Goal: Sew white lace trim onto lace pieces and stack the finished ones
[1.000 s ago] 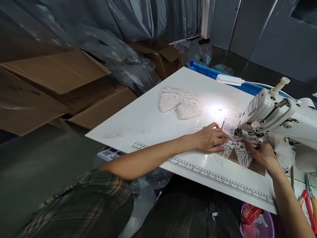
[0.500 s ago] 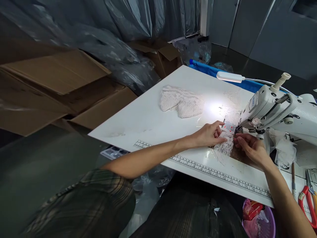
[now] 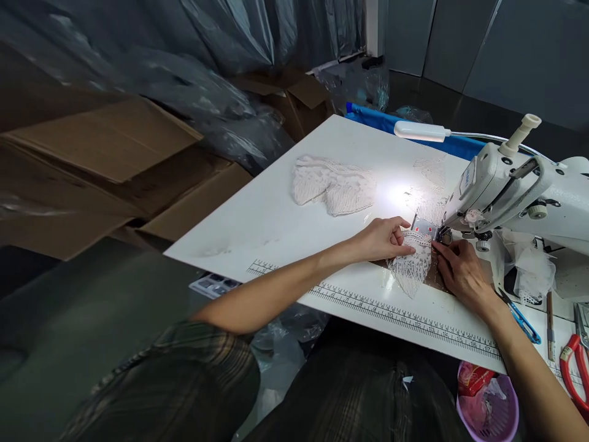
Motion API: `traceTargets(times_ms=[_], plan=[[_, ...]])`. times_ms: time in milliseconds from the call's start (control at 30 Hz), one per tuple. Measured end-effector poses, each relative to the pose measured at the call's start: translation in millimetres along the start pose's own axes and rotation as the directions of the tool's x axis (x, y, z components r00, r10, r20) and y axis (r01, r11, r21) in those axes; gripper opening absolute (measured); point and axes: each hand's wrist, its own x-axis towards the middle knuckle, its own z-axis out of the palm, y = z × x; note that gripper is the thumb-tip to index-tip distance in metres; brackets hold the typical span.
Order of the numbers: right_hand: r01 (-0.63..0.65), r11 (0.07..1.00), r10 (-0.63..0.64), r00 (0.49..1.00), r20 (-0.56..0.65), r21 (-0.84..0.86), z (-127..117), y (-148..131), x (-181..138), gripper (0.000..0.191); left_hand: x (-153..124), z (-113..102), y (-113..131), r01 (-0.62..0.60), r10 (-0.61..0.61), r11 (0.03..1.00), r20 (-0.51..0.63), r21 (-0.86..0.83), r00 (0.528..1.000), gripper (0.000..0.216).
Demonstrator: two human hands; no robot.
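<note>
A white lace piece [image 3: 411, 267] lies on the white table [image 3: 276, 215] in front of the needle of a white sewing machine [image 3: 515, 190]. My left hand [image 3: 384, 239] rests on the lace's left edge, fingers curled and pinching it. My right hand [image 3: 458, 270] presses the lace's right side close to the presser foot, fingertips pinched on its top corner. A brown patch of the table surface shows under the lace.
A heap of pale lace pieces [image 3: 334, 187] lies further back on the table under the lamp [image 3: 421, 131]. Red-handled scissors [image 3: 573, 368] and blue snips [image 3: 524, 322] lie at the right. Cardboard boxes [image 3: 105, 166] stand at the left; a purple basket [image 3: 488, 411] sits below the table's ruler edge.
The lace, spread wide under both hands a second ago, is now folded narrower. My right hand has moved up from the lace's right end to the needle.
</note>
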Motion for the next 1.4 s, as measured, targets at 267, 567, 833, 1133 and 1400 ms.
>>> traceTargets(times_ms=[267, 567, 833, 1133, 1400], plan=[[0.107, 0.992, -0.104, 0.994, -0.04, 0.072, -6.2, -8.2, -14.2, 0.039, -1.7, 2.7, -0.1, 0.026, -0.026, 0.999, -0.013, -0.042, 1.0, 0.046], [0.082, 0.996, -0.079, 0.995, -0.065, 0.046, 0.6, -7.7, -15.5, 0.039, -1.2, 2.5, 2.8, 0.112, -0.113, 0.986, 0.001, -0.122, 0.994, 0.054], [0.099, 0.994, -0.097, 0.994, -0.054, 0.053, -2.7, -9.9, -17.2, 0.041, -2.0, -0.8, 2.4, 0.065, -0.061, 0.994, 0.044, -0.089, 0.997, 0.049], [0.019, 0.986, -0.013, 0.999, -0.039, 0.164, -7.9, -12.2, -17.1, 0.043, -5.4, 0.4, 1.9, 0.033, -0.031, 0.999, 0.032, -0.038, 0.999, 0.046], [-0.033, 0.954, 0.063, 0.994, -0.093, 0.3, -10.7, -9.9, -17.7, 0.035, -8.5, 3.2, 2.9, 0.052, -0.052, 0.998, 0.001, -0.028, 0.999, 0.048]])
